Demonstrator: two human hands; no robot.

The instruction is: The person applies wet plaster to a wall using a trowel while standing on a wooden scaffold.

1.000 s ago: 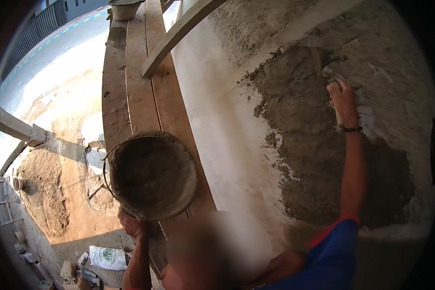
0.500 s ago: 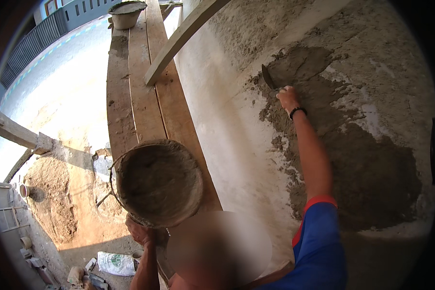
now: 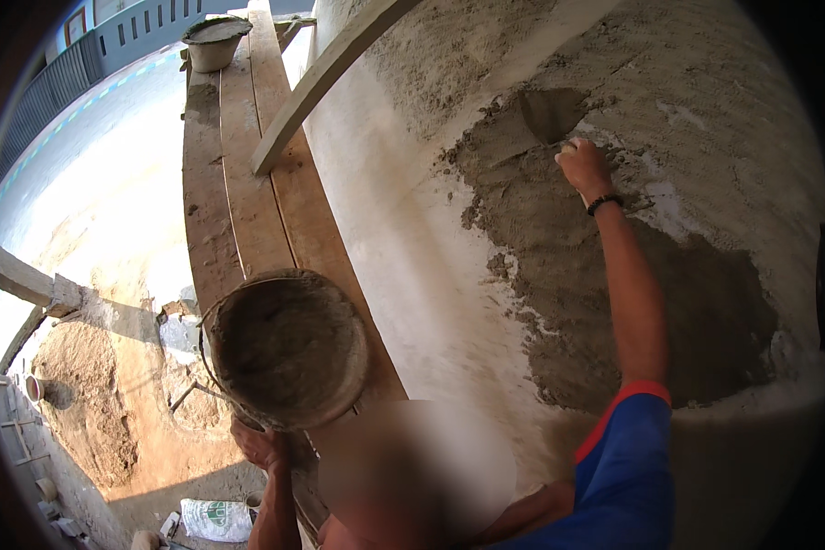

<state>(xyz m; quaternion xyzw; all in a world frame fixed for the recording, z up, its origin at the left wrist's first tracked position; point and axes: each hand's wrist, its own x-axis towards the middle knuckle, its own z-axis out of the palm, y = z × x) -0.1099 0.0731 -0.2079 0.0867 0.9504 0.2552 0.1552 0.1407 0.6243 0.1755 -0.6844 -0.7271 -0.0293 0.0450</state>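
Fingers of the right hand (image 3: 585, 168) are wrapped around the handle of a trowel (image 3: 552, 112), whose blade lies against the upper part of a dark, wet mortar patch (image 3: 605, 302) on the wall (image 3: 385, 229). Half a second ago, the trowel is at the patch's left margin, its blade showing as a narrow, dark sliver; now the hand is farther right and a little higher, and a broad, mortar-coloured face of the blade shows, pointing up and left. A second ago, the hand is farther right still, over the paler part of the wall.

Less changes on the other side. As in both earlier frames, the left hand (image 3: 258, 445) is at the lower left of the near bucket (image 3: 357, 367), just under its rim; its fingers are partly hidden, so I cannot tell whether they grip it. This bucket, with mortar inside, stays over the wooden planks (image 3: 298, 211). A second bucket (image 3: 214, 57) stands at their far end, with its pale side in view.
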